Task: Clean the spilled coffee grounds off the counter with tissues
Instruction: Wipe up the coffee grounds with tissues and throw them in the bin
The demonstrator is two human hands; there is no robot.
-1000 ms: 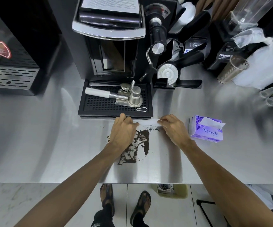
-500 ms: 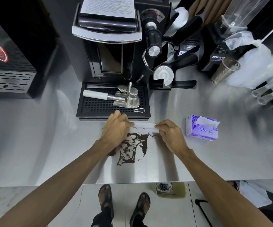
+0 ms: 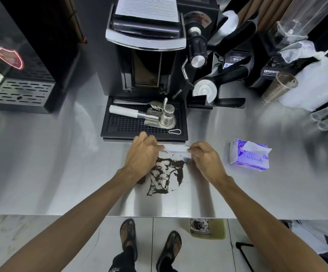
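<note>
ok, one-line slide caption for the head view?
Left hand and right hand hold a tissue between them at the far edge of coffee grounds spilled on the steel counter.

Both arms stretched forward; left hand (image 3: 142, 154) and right hand (image 3: 205, 159) pinch tissue (image 3: 176, 148) ends, knuckles up.
</note>
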